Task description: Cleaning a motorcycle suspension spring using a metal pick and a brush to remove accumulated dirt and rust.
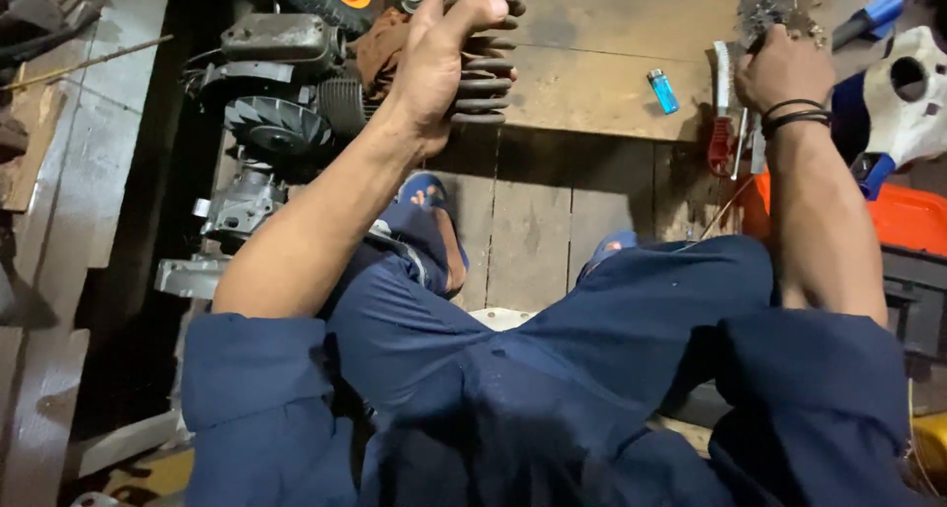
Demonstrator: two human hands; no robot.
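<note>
My left hand (439,58) is clamped around the dark coil spring (483,68) beside the engine (276,83), while my right hand (782,70) is closed on a metal tool (758,152) near the blue lighter (663,91).

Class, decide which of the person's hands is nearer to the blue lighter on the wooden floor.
Right. The right hand is just right of the blue lighter, beside the tools; the left hand grips the coil spring farther to its left.

the right hand (784,68) is hiding whatever it is gripping; beside it, the white housing (912,98) is running off the picture's edge.
</note>
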